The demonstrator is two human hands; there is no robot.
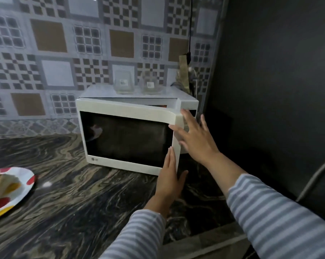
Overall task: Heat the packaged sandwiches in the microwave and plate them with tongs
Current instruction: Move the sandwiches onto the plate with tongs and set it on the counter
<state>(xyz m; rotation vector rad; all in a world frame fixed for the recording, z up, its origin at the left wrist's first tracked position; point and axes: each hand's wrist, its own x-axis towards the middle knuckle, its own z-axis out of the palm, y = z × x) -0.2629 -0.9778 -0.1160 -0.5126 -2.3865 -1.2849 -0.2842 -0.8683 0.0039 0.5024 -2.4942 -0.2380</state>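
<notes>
- The microwave (128, 135) stands on the dark counter (68, 193), its door (124, 139) a little ajar at the right side.
- The left hand (169, 186) lies flat, fingers straight, on the door's lower right edge.
- The right hand (195, 139) is spread open at the door's upper right corner.
- A sandwich (1, 186) lies on the dotted plate (27, 176) at far left.
- Two glass jars (123, 82) stand on the microwave top.

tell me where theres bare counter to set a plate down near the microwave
Bare counter lies between the spotted plate and the microwave, running toward the camera. It is crowded at the door's right edge, where the left hand and right hand sit. Two glass containers take the microwave's top.
</notes>
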